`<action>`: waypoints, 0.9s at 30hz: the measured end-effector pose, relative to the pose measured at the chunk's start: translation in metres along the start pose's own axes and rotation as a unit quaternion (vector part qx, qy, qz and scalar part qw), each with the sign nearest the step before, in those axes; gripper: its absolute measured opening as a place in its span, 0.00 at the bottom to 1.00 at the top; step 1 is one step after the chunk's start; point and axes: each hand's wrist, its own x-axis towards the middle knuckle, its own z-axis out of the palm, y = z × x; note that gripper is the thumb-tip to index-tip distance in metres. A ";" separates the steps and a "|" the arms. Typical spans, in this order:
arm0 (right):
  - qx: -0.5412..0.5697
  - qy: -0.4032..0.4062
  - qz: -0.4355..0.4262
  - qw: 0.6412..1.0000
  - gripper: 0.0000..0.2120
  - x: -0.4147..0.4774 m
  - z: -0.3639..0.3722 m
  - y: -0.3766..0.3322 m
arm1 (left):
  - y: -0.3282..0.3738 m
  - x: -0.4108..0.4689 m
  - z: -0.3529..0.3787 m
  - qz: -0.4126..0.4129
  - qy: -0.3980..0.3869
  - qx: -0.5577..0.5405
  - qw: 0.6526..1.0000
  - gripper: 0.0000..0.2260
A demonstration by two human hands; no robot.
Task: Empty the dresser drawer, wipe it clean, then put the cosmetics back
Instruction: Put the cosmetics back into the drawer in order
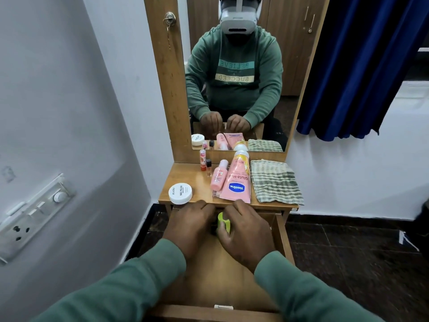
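The wooden dresser drawer (282, 238) is pulled open below the dresser top (185, 180). Both my hands reach into its back part. My right hand (246, 233) grips a small lime-green container (224, 223). My left hand (190, 226) is curled beside it; what it holds is hidden. On the dresser top lie a pink Vaseline tube (236, 182), a small pink bottle (219, 175), a white nail polish remover jar (180, 193), a slim red-capped tube (203, 160), a tiny black-capped bottle (209, 167) and a folded green checked cloth (275, 182).
A mirror (232, 73) stands behind the dresser top and reflects me and the cosmetics. A white wall with a switch panel (34, 217) is at the left. A blue curtain (362, 66) hangs at the right. Dark floor lies beside the drawer.
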 end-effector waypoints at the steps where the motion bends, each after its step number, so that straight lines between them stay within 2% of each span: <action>1: 0.004 0.007 -0.024 1.000 0.08 0.007 -0.005 -0.005 | 0.000 0.005 -0.010 0.015 0.012 0.002 1.000 0.05; 3: 0.016 0.035 -0.046 0.998 0.05 0.034 -0.018 -0.013 | -0.003 0.023 -0.028 0.006 0.062 -0.020 0.998 0.02; 7: 0.047 0.089 0.027 0.995 0.01 0.115 -0.025 -0.010 | -0.032 0.075 -0.046 -0.122 0.140 -0.118 0.975 0.05; 10: 0.005 0.010 0.097 0.995 0.02 0.166 -0.006 0.004 | -0.054 0.114 -0.041 -0.183 0.119 -0.154 0.964 0.07; 12: 0.000 -0.055 0.107 0.993 0.03 0.183 0.006 0.008 | -0.062 0.131 -0.037 -0.178 0.091 -0.133 0.971 0.08; 16: -0.061 -0.120 0.047 0.990 0.08 0.191 0.022 0.007 | -0.068 0.149 -0.027 -0.117 0.009 -0.041 0.992 0.18; 18: -0.067 -0.119 0.041 0.990 0.10 0.189 0.027 0.008 | -0.067 0.152 -0.021 -0.116 0.003 -0.042 0.992 0.13; 22: -0.056 -0.097 0.045 0.993 0.11 0.181 0.032 0.009 | -0.067 0.144 -0.015 -0.139 0.039 -0.074 0.987 0.09; 27: 0.068 -0.071 0.088 0.991 0.11 0.176 0.016 0.008 | -0.056 0.129 -0.042 -0.143 0.080 -0.090 0.982 0.06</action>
